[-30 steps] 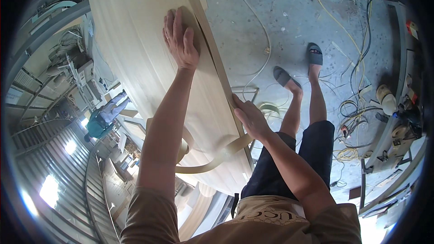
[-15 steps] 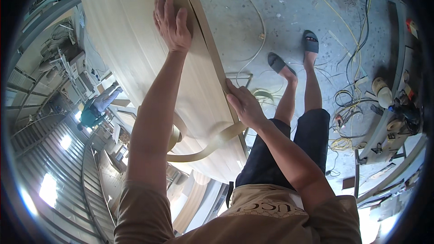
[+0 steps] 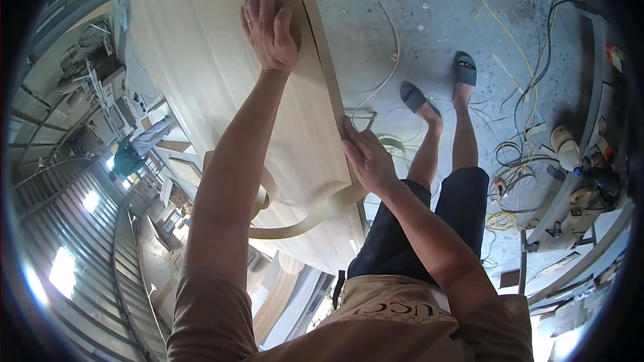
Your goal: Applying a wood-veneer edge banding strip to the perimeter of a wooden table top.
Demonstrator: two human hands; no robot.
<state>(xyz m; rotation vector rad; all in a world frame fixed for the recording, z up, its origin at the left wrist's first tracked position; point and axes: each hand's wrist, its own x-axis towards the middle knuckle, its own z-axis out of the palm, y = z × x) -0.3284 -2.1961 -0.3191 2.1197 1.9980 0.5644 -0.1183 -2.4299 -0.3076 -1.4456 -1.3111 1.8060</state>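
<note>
A large pale wooden panel [image 3: 194, 47] with visible grain stretches away in front of me. My left hand [image 3: 272, 30] rests flat on its face near the right edge, fingers stretched out. A thin dark gap runs beside that edge. Lower down, my right hand [image 3: 370, 161] is wrapped against the edge, its thumb toward the panel's face and its other fingers along the side. A pale edge-banding strip [image 3: 315, 218] loops across the panel and runs up to this hand. Part of the strip's coil [image 3: 263, 201] shows behind my left forearm.
Grey concrete floor [image 3: 429, 20] lies to the right, crossed by a pale hose [image 3: 396, 40] and tangled cables [image 3: 513, 154]. Tools and containers crowd a rack [image 3: 580, 188] at far right. Another person [image 3: 134, 154] is in the left background. Curved wooden pieces [image 3: 278, 302] stand below the panel.
The view has shifted slightly, so the panel and both hands appear a little farther right. Both hands keep nearly the same places on the panel.
</note>
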